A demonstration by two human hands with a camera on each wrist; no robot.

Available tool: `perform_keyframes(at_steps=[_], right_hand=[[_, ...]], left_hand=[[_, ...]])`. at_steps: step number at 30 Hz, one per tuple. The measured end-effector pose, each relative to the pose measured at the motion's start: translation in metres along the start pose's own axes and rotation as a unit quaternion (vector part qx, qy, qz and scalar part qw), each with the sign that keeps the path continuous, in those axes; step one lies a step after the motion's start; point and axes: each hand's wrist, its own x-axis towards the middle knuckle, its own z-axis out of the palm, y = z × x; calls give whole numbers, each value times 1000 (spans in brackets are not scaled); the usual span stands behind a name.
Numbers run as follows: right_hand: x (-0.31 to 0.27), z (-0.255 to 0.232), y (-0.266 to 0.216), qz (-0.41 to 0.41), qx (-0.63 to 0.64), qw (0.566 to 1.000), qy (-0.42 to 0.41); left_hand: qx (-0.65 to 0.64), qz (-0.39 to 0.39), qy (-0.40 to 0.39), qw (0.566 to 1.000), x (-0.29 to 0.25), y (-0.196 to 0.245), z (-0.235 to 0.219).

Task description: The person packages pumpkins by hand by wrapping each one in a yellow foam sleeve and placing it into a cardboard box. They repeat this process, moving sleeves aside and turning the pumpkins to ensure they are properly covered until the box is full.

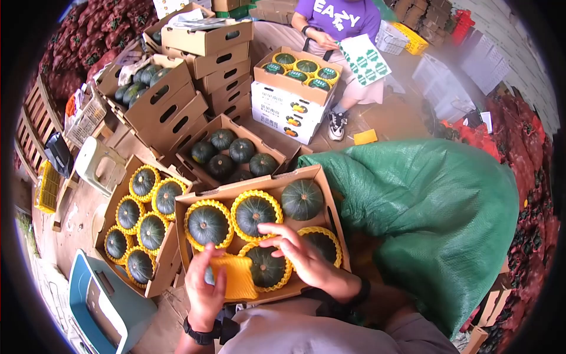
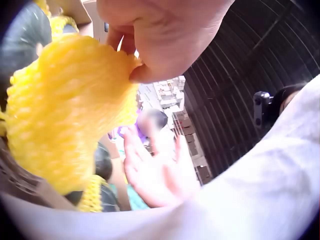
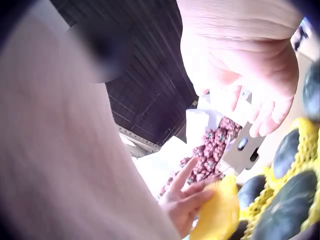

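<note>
My left hand pinches a flat yellow foam net sleeve over the near left corner of a cardboard box. In the left wrist view, thumb and fingers grip one edge of the ribbed sleeve. My right hand hovers above the near pumpkins with fingers spread, holding nothing. Inside the box sit dark green pumpkins, several wrapped in yellow nets, such as the wrapped pumpkin. One bare pumpkin lies at the far right corner. The right hand partly covers another netted pumpkin.
Left stands a box of netted pumpkins; behind is a box of bare ones. A green tarp-like sack bulges on the right. A blue tub is at lower left. A person in purple sits beyond white cartons.
</note>
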Motion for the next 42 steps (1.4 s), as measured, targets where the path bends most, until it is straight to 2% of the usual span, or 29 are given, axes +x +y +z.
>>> perform_keyframes(at_steps=[1,3,4,5,6,8,9,11,13,14,17,19,20,23,24,25,27,29,30,31,33,34,35,36,37,38,39,40,42], right_hand=[[3,6,3,27,42,999,2],[4,16,6,-35,-123,989,-79],[3,24,1,-113,-167,979,-9],[-1,16,-3,-116,-219,969,3],[-3,12,-7,-161,-224,960,54],[-5,6,-15,-231,-240,934,129],[-7,2,-17,-228,-249,934,117],[-6,-8,-10,-204,-117,966,110],[-7,-17,-6,-81,-56,992,78],[-8,-25,-11,-36,-108,993,40],[-20,-34,-34,80,-101,989,-78],[-23,-40,-26,38,-168,978,-117],[-20,-42,-23,-44,-240,961,-133],[-11,-33,-19,-33,-295,948,-117],[-7,-30,-14,-60,-274,956,-86],[1,-31,-18,-70,-180,978,-79],[11,-25,-9,-154,-138,973,105],[21,-16,-10,-189,-118,931,289],[25,-13,-3,-215,-7,944,251],[23,-7,-1,-205,-7,946,251],[25,1,9,-208,44,940,266],[21,-14,9,-227,-119,934,249],[16,-28,4,-238,-281,902,226],[28,-33,3,-221,118,949,193],[33,-34,-3,-141,343,888,272],[35,-40,0,-136,346,887,274],[38,-46,4,-131,349,886,277],[34,-41,7,-168,179,931,269],[34,-16,13,-215,104,943,233]], left_hand=[[32,85,-69,993,8,9,-5],[10,158,-68,985,19,26,3],[-27,128,-41,991,23,32,9],[-65,99,-13,993,28,38,15],[-171,-4,-52,984,33,43,20],[-227,-46,-135,963,26,22,35],[-260,-64,-188,945,28,19,39],[-228,-93,-178,953,31,32,42],[-153,-56,-183,970,43,39,38],[-102,-35,-188,976,48,36,36],[-11,-15,-197,980,56,39,32],[57,6,-220,974,59,36,28],[51,46,-222,973,60,36,31],[38,156,-230,960,58,38,37],[56,113,-240,963,56,47,37],[94,133,-144,976,60,54,40],[166,172,49,970,69,65,45],[106,135,46,984,64,82,54],[6,98,-46,994,59,79,60],[-117,63,-85,988,59,80,66],[-224,-17,-26,974,55,59,74],[-306,-44,0,951,56,43,77],[-504,-66,-61,859,61,42,70],[-573,-71,-103,810,61,41,64],[-639,-76,-140,752,60,41,61],[-458,24,-137,878,65,46,60],[-307,59,-153,938,69,52,57],[-227,58,-121,965,71,70,63],[-142,55,-88,984,67,76,80]])
